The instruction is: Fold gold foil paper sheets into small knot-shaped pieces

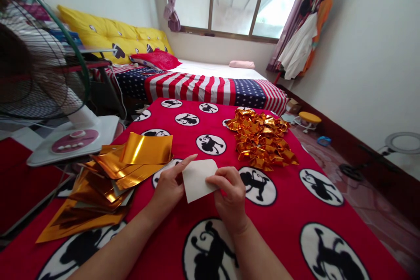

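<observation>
Between my two hands is a small sheet of paper (198, 180), its pale side facing me and its top right corner cut off or folded. My left hand (169, 188) grips the sheet's left edge, thumb stretched along the top. At the right edge, my right hand (230, 192) pinches the paper between thumb and fingers. A loose stack of shiny gold foil paper (146, 148) lies to the left of my left hand. Beyond my right hand sits a heap of folded gold foil pieces (262, 138).
A red cloth with monkey prints (285, 205) covers the surface under my hands. On the left stands a fan (75, 118) close to the foil stack. Behind the surface is a bed (203, 87) with a striped cover. A yellow stool (310, 117) is on the floor at right.
</observation>
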Demonstrator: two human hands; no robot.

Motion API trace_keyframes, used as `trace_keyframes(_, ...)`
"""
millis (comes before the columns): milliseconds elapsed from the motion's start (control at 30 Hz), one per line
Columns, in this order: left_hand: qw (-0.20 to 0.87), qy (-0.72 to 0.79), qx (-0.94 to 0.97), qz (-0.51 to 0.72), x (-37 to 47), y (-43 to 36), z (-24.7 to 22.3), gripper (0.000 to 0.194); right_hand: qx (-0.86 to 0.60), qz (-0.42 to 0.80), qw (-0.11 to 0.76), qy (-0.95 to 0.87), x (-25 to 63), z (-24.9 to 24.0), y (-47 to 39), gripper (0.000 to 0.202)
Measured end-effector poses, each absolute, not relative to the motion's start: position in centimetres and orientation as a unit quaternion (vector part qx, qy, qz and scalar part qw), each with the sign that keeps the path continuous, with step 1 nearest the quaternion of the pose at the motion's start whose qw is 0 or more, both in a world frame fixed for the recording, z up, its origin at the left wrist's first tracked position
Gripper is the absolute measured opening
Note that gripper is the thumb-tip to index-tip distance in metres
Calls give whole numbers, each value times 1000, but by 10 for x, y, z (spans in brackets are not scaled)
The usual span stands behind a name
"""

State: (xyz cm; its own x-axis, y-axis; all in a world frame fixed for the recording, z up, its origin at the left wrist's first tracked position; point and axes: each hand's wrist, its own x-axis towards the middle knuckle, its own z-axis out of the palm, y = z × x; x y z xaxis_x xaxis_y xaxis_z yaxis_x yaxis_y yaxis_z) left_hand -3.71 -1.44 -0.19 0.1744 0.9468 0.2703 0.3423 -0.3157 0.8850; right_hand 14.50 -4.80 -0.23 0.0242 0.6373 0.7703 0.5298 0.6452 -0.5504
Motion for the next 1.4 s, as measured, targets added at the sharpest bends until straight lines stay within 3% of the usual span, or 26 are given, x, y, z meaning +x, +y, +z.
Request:
trace_keyframes(133,390,459,652,461,-43,-11,3,32,-426,125,599,-667,148,1,-46,51)
trace_keyframes(433,436,460,624,456,-43,-10,2,36,-430,257,558,-661,153,-6,-36,34)
trace_keyframes(700,363,470,705,387,-45,-13,12,32,-434,274,500,-698,153,-10,-37,43)
trace_keyframes(867,405,457,668,425,-43,-10,0,23,-435,300,518,-673,150,-8,-36,17)
trace_keyframes(1000,398,434,683,432,-39,-12,0,32,-464,300,559,-619,149,-10,-33,17)
trace_keyframes(1100,374,406,716,427,-35,-14,5,26,-461,361,600,-545,148,-12,-32,18)
trace_keyframes(1233,386,410,700,439,-33,-16,3,24,-443,469,614,-455,147,-9,-34,15)
trace_keyframes(1400,430,455,632,457,-33,-14,-5,28,-444,485,621,-425,144,-6,-37,14)
